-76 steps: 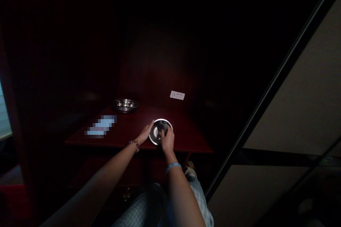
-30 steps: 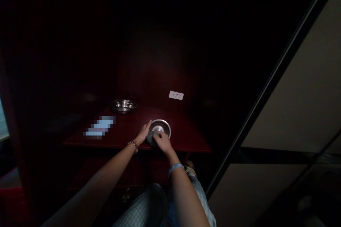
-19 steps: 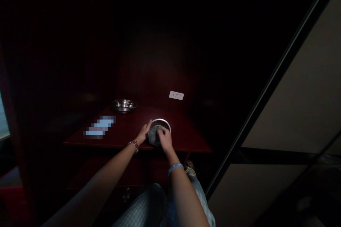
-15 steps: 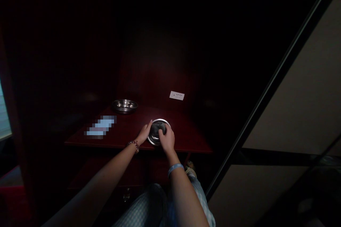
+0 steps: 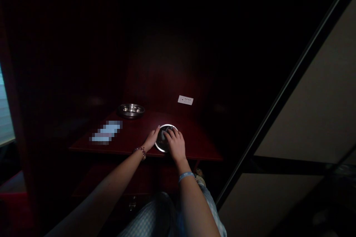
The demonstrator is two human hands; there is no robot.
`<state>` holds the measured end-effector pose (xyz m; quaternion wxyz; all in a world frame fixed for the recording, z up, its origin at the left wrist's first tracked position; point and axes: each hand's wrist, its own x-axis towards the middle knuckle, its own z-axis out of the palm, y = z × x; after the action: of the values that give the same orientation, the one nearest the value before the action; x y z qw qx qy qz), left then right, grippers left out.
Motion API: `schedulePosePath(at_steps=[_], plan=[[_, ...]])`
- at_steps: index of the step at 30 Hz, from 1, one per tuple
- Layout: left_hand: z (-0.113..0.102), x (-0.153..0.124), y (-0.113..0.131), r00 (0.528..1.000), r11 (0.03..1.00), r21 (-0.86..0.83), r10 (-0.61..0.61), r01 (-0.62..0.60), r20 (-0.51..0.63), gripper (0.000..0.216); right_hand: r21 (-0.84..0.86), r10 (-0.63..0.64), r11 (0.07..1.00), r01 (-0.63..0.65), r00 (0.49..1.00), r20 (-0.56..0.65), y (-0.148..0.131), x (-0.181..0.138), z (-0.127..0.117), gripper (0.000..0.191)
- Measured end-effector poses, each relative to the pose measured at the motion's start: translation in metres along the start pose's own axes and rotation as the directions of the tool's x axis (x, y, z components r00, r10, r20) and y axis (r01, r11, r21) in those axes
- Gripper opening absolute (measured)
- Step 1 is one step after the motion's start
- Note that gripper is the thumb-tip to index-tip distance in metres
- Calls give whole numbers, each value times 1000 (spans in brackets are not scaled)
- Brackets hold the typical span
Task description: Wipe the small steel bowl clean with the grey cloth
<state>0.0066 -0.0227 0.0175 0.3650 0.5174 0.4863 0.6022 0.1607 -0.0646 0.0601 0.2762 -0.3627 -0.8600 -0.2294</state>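
Observation:
A small round steel dish (image 5: 160, 146) sits near the front edge of a dark red wooden table (image 5: 130, 133). My left hand (image 5: 151, 139) rests against the dish's left rim, fingers curved round it. My right hand (image 5: 175, 144) lies over the dish and presses a grey cloth (image 5: 162, 135) into it, fingers bent over the cloth. Most of the dish is hidden under this hand.
A second steel dish (image 5: 130, 110) stands at the table's back left. A blurred pale card (image 5: 106, 132) lies left of the hands. A white socket plate (image 5: 185, 100) is on the dark back panel. A pale sliding panel (image 5: 314, 111) stands to the right.
My right hand has moved the cloth around inside the dish, from its near edge back over its middle and top. The left hand has stayed on the rim.

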Motion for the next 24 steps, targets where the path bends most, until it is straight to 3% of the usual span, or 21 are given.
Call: schedulePosePath(at_steps=[7, 14, 24], plan=[[1, 1, -2, 999, 998, 41, 40, -41, 12, 68, -94, 201, 978, -187, 965, 170, 5, -4, 6, 32], [2, 1, -1, 996, 995, 54, 82, -83, 18, 70, -94, 333, 943, -320, 916, 224, -6, -2, 1, 29], [0, 7, -10, 995, 994, 49, 96, -96, 11, 68, 155, 393, 864, -480, 833, 388, -11, 4, 6, 38]])
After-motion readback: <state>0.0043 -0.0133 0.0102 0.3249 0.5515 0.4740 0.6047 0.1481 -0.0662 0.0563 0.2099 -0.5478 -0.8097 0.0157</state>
